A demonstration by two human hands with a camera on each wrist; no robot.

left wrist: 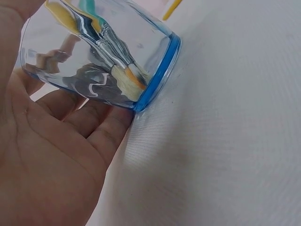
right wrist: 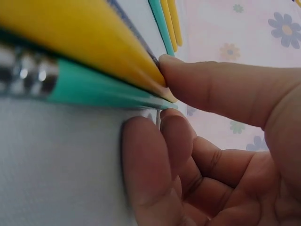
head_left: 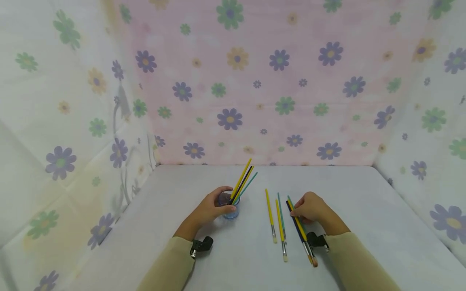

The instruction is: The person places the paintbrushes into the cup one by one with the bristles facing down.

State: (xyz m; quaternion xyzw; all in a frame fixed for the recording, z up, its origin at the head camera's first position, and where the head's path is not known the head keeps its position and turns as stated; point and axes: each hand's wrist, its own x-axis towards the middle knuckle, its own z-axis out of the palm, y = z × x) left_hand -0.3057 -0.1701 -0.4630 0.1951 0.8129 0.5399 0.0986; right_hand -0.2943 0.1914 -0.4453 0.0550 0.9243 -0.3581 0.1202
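Note:
My left hand point(head_left: 209, 210) curls round a clear glass cup point(head_left: 231, 215) with a blue base, thumb on its near side. Several paintbrushes point(head_left: 241, 182) lean in the cup, handles up; their bristles rest at its bottom in the left wrist view. Over to the right, my right hand point(head_left: 314, 209) pinches the handle ends of a small bunch of paintbrushes. The bunch has a yellow brush point(right wrist: 103, 42), a green brush point(right wrist: 89, 84) and a dark brush point(head_left: 297, 229). My thumb presses the yellow and dark handles, with fingertips by the green one's end.
Between the cup and my right hand lie a yellow paintbrush point(head_left: 269, 208), a second yellow paintbrush point(head_left: 280, 224) and a green paintbrush point(head_left: 281, 212), bristles toward me. Flowered cloth point(head_left: 255, 81) hangs behind and at both sides of the white table point(head_left: 364, 202).

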